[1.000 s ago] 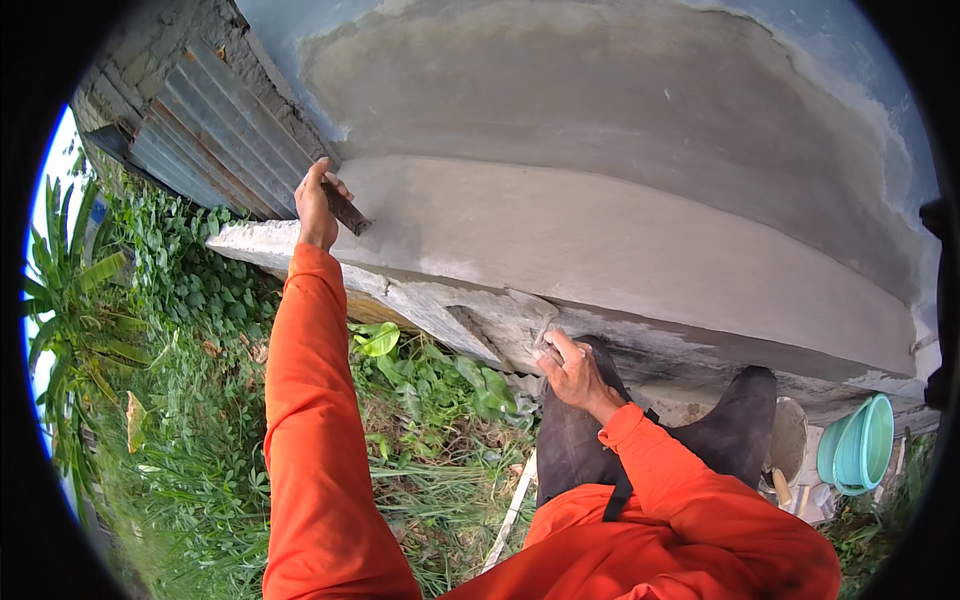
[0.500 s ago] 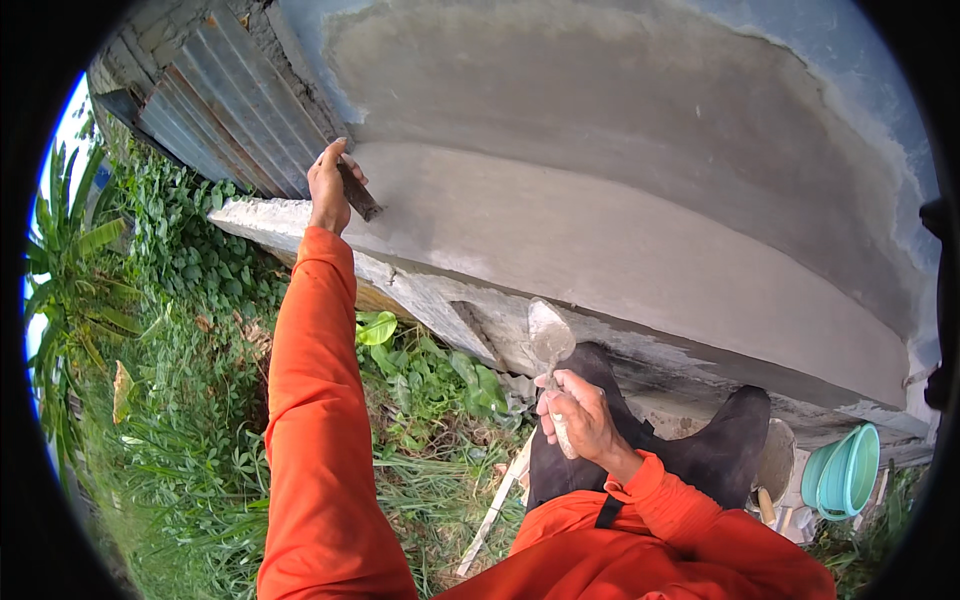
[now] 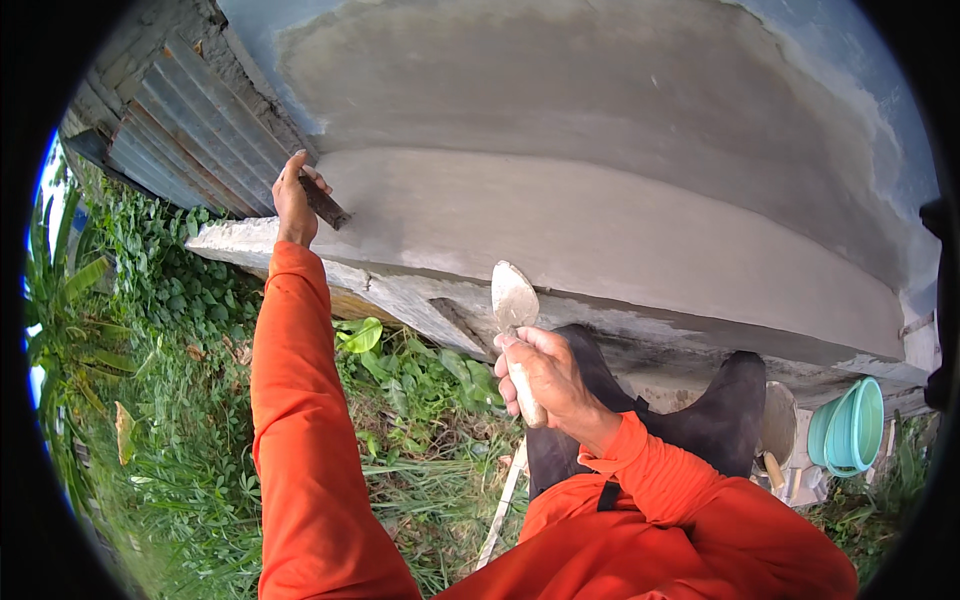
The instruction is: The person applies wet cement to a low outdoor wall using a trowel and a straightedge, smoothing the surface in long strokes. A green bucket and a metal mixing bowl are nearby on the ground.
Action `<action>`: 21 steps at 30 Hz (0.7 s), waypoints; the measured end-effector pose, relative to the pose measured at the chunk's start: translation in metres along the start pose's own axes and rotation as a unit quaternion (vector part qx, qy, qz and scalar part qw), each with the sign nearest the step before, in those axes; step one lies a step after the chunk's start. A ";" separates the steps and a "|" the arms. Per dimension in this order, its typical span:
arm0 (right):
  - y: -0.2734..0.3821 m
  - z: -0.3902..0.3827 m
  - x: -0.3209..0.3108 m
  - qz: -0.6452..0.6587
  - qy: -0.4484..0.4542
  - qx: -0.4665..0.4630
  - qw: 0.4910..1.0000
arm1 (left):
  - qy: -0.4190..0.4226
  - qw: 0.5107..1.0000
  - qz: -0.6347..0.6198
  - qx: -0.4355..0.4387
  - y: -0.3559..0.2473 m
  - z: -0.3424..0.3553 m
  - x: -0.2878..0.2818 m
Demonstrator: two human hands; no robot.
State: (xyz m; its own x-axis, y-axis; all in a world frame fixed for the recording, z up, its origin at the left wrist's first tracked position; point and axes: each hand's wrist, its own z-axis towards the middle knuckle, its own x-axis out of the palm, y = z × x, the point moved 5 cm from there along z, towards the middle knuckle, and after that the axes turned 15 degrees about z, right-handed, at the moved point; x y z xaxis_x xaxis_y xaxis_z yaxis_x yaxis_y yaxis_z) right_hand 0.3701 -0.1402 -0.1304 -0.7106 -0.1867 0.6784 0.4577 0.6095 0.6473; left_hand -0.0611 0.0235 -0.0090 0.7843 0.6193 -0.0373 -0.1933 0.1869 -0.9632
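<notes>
My left hand is stretched far out on the left, its fingers closed around a dark, narrow flat block. The block is at the left end of a smooth grey mortar ledge; whether it touches the surface I cannot tell. Nearer my body, my right hand grips the pale handle of a small pointed trowel. Its mortar-coated blade points up and away from me, over the ledge's front edge. Behind the ledge rises a wall with darker, damp-looking plaster.
Corrugated metal sheeting stands beyond my left hand. Weeds and vines cover the ground at left. At lower right are turquoise buckets and a round pan with a wooden-handled tool. A pale wooden strip lies below.
My right hand has turned and lifted the trowel leftward, so more of its blade shows. The left hand keeps the block at the ledge's left end. The whole view has shifted slightly.
</notes>
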 end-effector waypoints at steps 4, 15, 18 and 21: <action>0.031 -0.044 -0.029 0.060 -0.028 -0.010 0.998 | 0.002 1.000 0.001 0.001 0.000 0.001 0.000; 0.018 -0.081 -0.071 -0.157 0.046 -0.066 0.984 | 0.010 1.000 -0.006 0.005 0.008 0.010 -0.005; 0.019 -0.052 -0.083 -0.391 0.049 -0.192 0.899 | 0.013 1.000 -0.003 -0.001 0.007 0.007 -0.004; 0.031 -0.036 -0.104 -0.444 0.025 -0.238 0.863 | 0.006 1.000 -0.011 0.004 0.005 0.006 -0.003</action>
State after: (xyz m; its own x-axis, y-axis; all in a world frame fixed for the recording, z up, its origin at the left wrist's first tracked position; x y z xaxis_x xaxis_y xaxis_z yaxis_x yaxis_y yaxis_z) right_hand 0.4770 -0.1293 -0.1680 -0.8756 -0.4584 -0.1522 -0.0789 -0.1752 0.9814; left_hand -0.0676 0.0268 -0.0120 0.7951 0.6062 -0.0198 -0.1813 0.2065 -0.9615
